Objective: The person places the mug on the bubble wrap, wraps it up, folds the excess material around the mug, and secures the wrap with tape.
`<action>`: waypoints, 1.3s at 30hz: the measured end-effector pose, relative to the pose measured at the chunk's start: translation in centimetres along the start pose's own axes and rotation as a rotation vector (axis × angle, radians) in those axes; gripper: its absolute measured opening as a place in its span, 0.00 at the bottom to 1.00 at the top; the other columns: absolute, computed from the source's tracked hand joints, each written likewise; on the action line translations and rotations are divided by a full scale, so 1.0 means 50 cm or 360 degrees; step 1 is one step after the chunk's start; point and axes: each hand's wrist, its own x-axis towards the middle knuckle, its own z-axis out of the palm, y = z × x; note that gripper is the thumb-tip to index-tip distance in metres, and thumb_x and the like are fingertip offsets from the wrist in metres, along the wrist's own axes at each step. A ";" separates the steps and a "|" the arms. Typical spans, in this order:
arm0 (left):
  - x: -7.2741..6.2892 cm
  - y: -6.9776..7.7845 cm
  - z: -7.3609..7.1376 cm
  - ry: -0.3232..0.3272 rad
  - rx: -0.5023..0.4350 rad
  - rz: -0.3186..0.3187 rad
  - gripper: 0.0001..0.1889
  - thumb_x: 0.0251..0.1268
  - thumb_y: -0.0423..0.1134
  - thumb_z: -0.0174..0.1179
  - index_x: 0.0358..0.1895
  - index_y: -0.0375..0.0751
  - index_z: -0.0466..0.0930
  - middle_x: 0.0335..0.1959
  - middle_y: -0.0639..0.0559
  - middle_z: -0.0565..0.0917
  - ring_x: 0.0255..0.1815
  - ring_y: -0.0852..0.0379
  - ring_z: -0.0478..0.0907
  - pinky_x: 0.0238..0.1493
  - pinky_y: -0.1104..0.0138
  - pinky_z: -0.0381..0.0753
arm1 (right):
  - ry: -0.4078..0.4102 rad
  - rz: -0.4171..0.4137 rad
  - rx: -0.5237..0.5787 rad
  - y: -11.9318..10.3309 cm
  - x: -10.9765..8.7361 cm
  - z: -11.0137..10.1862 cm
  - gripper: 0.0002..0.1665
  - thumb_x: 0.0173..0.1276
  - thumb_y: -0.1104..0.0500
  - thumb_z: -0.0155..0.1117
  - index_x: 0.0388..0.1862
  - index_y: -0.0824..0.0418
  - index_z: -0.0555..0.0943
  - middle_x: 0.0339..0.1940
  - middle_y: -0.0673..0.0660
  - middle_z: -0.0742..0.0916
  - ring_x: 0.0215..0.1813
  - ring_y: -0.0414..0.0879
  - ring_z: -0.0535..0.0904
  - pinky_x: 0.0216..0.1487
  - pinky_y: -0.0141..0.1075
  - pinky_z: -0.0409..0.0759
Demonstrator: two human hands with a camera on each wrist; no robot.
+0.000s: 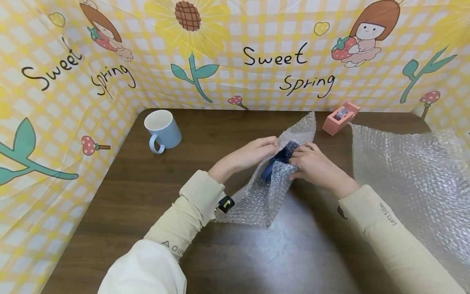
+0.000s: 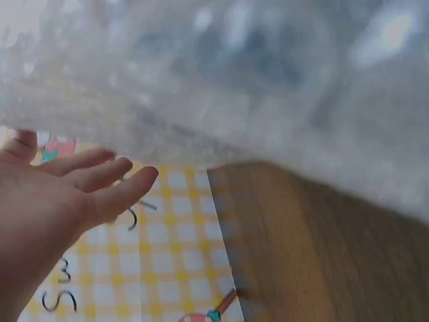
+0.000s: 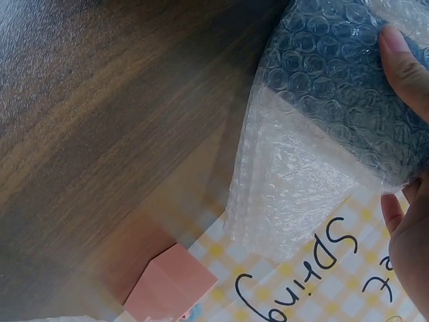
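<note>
A sheet of bubble wrap (image 1: 253,206) is folded partly around a dark blue object (image 1: 269,171), which has a curved, handle-like part and looks like a mug. My left hand (image 1: 257,151) pinches the wrap's upper left edge; in the left wrist view the other fingers of that hand (image 2: 80,194) spread loosely below the blurred wrap (image 2: 201,100). On the opposite side my right hand (image 1: 317,167) grips the wrap. The right wrist view has the thumb of that hand (image 3: 409,74) pressing the bubbles (image 3: 322,67) over the blue object, fingers curled beneath.
A light blue mug (image 1: 167,132) stands at the back left of the brown table (image 1: 147,212). A pink tape dispenser (image 1: 339,118) sits at the back right, beside a large second sheet of bubble wrap (image 1: 407,175). Patterned cloth (image 1: 227,81) walls the back and sides.
</note>
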 end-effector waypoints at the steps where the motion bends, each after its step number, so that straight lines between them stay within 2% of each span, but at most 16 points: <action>1: 0.002 0.001 0.005 0.0005 0.0037 -0.0011 0.08 0.72 0.34 0.38 0.32 0.41 0.64 0.27 0.53 0.62 0.30 0.59 0.60 0.35 0.71 0.60 | -0.0003 0.0005 0.0005 0.000 0.000 0.000 0.17 0.45 0.54 0.77 0.32 0.62 0.85 0.33 0.54 0.88 0.44 0.51 0.78 0.56 0.49 0.67; 5: 0.007 0.003 0.025 0.0075 0.0231 -0.0062 0.09 0.74 0.38 0.40 0.35 0.42 0.68 0.27 0.53 0.64 0.29 0.59 0.62 0.33 0.71 0.62 | 0.0000 0.0013 0.0008 0.000 -0.002 0.000 0.17 0.45 0.54 0.77 0.32 0.61 0.85 0.33 0.53 0.88 0.44 0.51 0.78 0.56 0.50 0.67; 8: 0.013 0.003 0.042 0.0158 0.0443 0.0020 0.08 0.72 0.37 0.43 0.35 0.40 0.71 0.30 0.51 0.71 0.33 0.56 0.68 0.36 0.70 0.67 | 0.0007 0.0010 -0.0004 0.001 -0.003 0.001 0.17 0.45 0.54 0.77 0.32 0.62 0.85 0.32 0.53 0.88 0.43 0.51 0.79 0.56 0.51 0.67; 11: 0.018 0.001 0.061 0.0217 0.0684 0.0108 0.08 0.69 0.38 0.47 0.35 0.39 0.72 0.36 0.48 0.76 0.44 0.52 0.73 0.53 0.65 0.71 | 0.0024 0.0014 -0.0002 0.002 -0.003 0.003 0.18 0.43 0.55 0.78 0.32 0.62 0.85 0.29 0.53 0.88 0.40 0.51 0.80 0.57 0.52 0.67; 13: 0.021 -0.002 0.070 0.0238 0.0784 0.0108 0.10 0.71 0.41 0.46 0.37 0.39 0.73 0.40 0.47 0.79 0.54 0.50 0.74 0.66 0.61 0.65 | 0.0033 0.0024 0.0010 0.002 -0.005 0.005 0.20 0.42 0.56 0.79 0.35 0.62 0.85 0.29 0.53 0.88 0.41 0.52 0.80 0.58 0.54 0.67; 14: 0.021 -0.003 0.074 0.0250 0.0797 0.0085 0.11 0.72 0.42 0.45 0.39 0.40 0.73 0.41 0.48 0.80 0.57 0.49 0.73 0.67 0.59 0.64 | 0.0039 0.0026 0.0014 0.001 -0.006 0.005 0.21 0.42 0.56 0.79 0.36 0.62 0.85 0.29 0.53 0.88 0.41 0.52 0.80 0.59 0.54 0.67; 16: 0.024 -0.006 0.077 0.0295 0.0791 0.0044 0.12 0.74 0.44 0.43 0.43 0.42 0.74 0.42 0.49 0.81 0.53 0.51 0.75 0.63 0.62 0.68 | 0.0061 0.0034 0.0029 0.001 -0.009 0.007 0.23 0.41 0.56 0.79 0.38 0.62 0.85 0.33 0.53 0.89 0.44 0.53 0.79 0.59 0.53 0.67; 18: 0.028 -0.011 0.076 0.0353 0.0775 0.0029 0.12 0.75 0.42 0.42 0.48 0.43 0.75 0.40 0.49 0.82 0.43 0.53 0.77 0.48 0.66 0.74 | 0.0075 0.0024 0.0027 0.001 -0.012 0.007 0.22 0.42 0.56 0.78 0.38 0.62 0.85 0.34 0.53 0.89 0.45 0.53 0.78 0.59 0.53 0.66; 20: 0.031 -0.015 0.073 0.0414 0.0762 0.0019 0.12 0.74 0.39 0.44 0.51 0.43 0.76 0.42 0.49 0.83 0.36 0.56 0.74 0.36 0.69 0.72 | 0.0088 0.0007 0.0024 0.002 -0.012 0.007 0.20 0.42 0.56 0.78 0.36 0.61 0.85 0.34 0.52 0.89 0.45 0.53 0.78 0.59 0.52 0.66; 21: 0.033 -0.017 0.070 0.0436 0.0755 0.0013 0.12 0.74 0.37 0.45 0.52 0.43 0.76 0.43 0.48 0.83 0.33 0.57 0.73 0.34 0.70 0.71 | 0.0094 0.0001 0.0029 0.002 -0.012 0.007 0.19 0.42 0.56 0.78 0.35 0.60 0.85 0.34 0.51 0.89 0.45 0.52 0.78 0.59 0.52 0.66; 23: 0.036 -0.020 0.066 0.0469 0.0742 -0.0026 0.11 0.73 0.37 0.48 0.53 0.43 0.76 0.46 0.48 0.83 0.35 0.57 0.74 0.35 0.69 0.71 | 0.0099 -0.0007 0.0033 0.002 -0.012 0.006 0.18 0.42 0.56 0.78 0.35 0.60 0.85 0.34 0.51 0.89 0.45 0.52 0.79 0.59 0.52 0.66; 28: 0.051 -0.028 0.063 0.0593 0.0617 -0.0126 0.12 0.68 0.42 0.58 0.50 0.44 0.78 0.45 0.49 0.82 0.42 0.54 0.74 0.43 0.66 0.73 | 0.0097 0.0015 0.0072 0.002 -0.011 0.004 0.19 0.42 0.56 0.78 0.36 0.60 0.86 0.36 0.52 0.90 0.46 0.53 0.79 0.60 0.53 0.66; 31: 0.063 -0.038 0.064 0.0664 0.0454 -0.0193 0.15 0.63 0.42 0.63 0.51 0.42 0.77 0.51 0.46 0.78 0.49 0.52 0.74 0.51 0.63 0.74 | 0.0087 0.0021 0.0082 0.002 -0.010 0.004 0.20 0.42 0.56 0.78 0.37 0.60 0.86 0.37 0.53 0.89 0.47 0.54 0.79 0.60 0.53 0.66; 35: 0.078 -0.053 0.063 0.0718 0.0033 -0.0416 0.28 0.58 0.40 0.68 0.61 0.41 0.69 0.63 0.38 0.67 0.61 0.45 0.69 0.62 0.55 0.71 | 0.0048 0.0032 0.0066 0.000 -0.006 0.004 0.22 0.43 0.55 0.78 0.39 0.60 0.85 0.39 0.54 0.89 0.49 0.54 0.79 0.60 0.53 0.66; 39: 0.093 -0.065 0.059 0.0726 -0.0359 -0.0689 0.40 0.54 0.39 0.70 0.70 0.47 0.59 0.71 0.39 0.60 0.70 0.44 0.62 0.70 0.51 0.62 | 0.0003 0.0052 0.0045 -0.001 -0.003 0.003 0.23 0.43 0.55 0.78 0.42 0.59 0.86 0.38 0.54 0.89 0.49 0.53 0.79 0.61 0.53 0.66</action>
